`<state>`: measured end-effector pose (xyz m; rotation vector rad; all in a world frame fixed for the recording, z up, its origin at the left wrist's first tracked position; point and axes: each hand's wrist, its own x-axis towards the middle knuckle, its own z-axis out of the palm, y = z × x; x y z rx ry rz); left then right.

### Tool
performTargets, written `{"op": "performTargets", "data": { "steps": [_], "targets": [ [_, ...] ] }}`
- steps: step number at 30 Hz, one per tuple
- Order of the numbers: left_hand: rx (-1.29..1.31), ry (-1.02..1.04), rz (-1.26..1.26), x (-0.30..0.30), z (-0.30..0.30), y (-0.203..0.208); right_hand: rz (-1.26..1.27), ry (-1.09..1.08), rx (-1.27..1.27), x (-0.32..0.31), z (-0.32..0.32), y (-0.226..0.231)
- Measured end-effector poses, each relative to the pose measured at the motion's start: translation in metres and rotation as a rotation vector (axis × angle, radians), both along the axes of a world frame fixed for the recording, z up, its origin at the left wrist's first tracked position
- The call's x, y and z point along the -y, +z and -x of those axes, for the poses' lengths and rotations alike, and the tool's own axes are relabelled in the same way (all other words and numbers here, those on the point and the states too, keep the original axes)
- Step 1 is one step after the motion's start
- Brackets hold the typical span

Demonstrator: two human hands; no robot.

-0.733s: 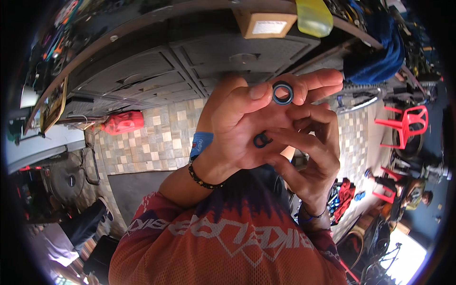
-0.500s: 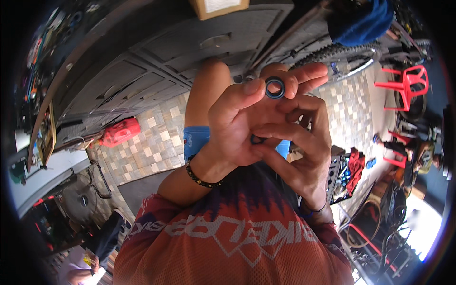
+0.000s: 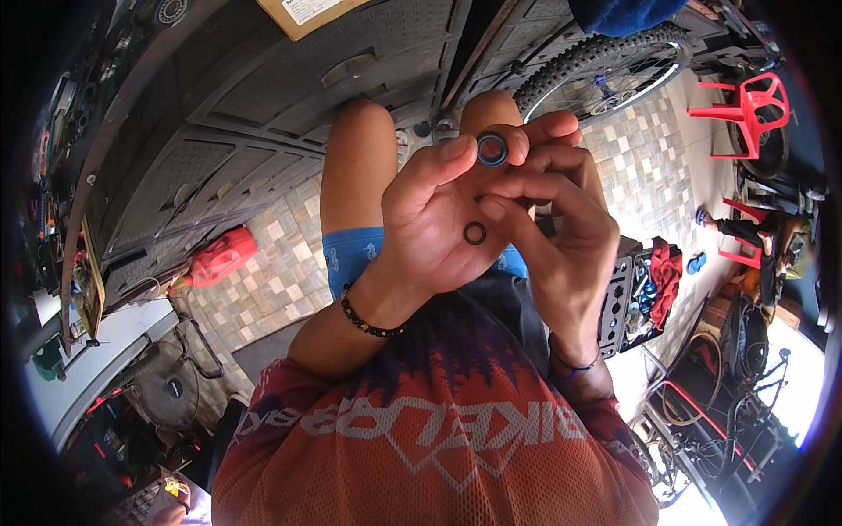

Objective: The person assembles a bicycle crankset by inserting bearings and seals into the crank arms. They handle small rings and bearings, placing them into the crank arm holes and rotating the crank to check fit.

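My left hand (image 3: 421,210) is palm up, pinching a blue-rimmed ring (image 3: 493,163), like a small bearing or seal, upright between thumb and forefinger. A smaller thin dark ring (image 3: 466,233) lies flat on the same palm. Over this palm, my right hand (image 3: 566,232) is curled with thumb and forefinger close together, just above the dark ring and apart from it. Whatever lies between those right fingertips, if anything, is hidden.
A dark drawer cabinet (image 3: 263,114) stands ahead, with a cardboard box (image 3: 307,17) on it. A bicycle wheel (image 3: 561,74) leans beyond my knees. At left is a red jerrycan (image 3: 224,256); at right, a tool case (image 3: 617,302) and red chair (image 3: 745,114).
My right fingertips have moved up from the dark ring, which now shows whole on my left palm. The left hand still pinches the blue-rimmed ring. The view has shifted somewhat.
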<state>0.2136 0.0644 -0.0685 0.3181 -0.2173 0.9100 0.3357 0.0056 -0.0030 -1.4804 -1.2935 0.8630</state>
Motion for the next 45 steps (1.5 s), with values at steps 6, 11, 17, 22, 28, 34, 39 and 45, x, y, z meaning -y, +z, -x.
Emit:
{"op": "performTargets", "data": {
  "steps": [6,11,17,22,28,34,39,45],
  "targets": [
    [-0.01,0.063,0.064,0.0,-0.003,0.004,-0.195,0.013,0.286,-0.003,-0.002,-0.015],
    [-0.004,-0.003,0.148,0.001,0.002,0.015,-0.334,-0.098,0.139,-0.009,-0.012,-0.008],
    [0.016,-0.016,0.192,0.01,0.0,-0.003,-0.42,0.187,0.306,-0.031,-0.019,0.014],
    [0.104,-0.047,0.114,0.006,-0.003,-0.005,-0.397,0.197,0.334,-0.033,-0.02,0.015],
    [-0.077,-0.017,0.216,0.013,-0.001,0.009,-0.414,0.182,0.318,-0.037,-0.025,0.014],
    [-0.131,-0.041,0.205,0.01,0.001,0.004,-0.475,0.207,0.354,-0.041,-0.031,0.011],
    [-0.123,-0.013,0.222,0.008,-0.003,0.006,-0.496,0.208,0.272,-0.04,-0.036,0.004],
    [-0.066,0.029,0.194,0.004,0.001,-0.004,-0.235,0.059,-0.17,-0.032,-0.032,0.014]
  ]
}}
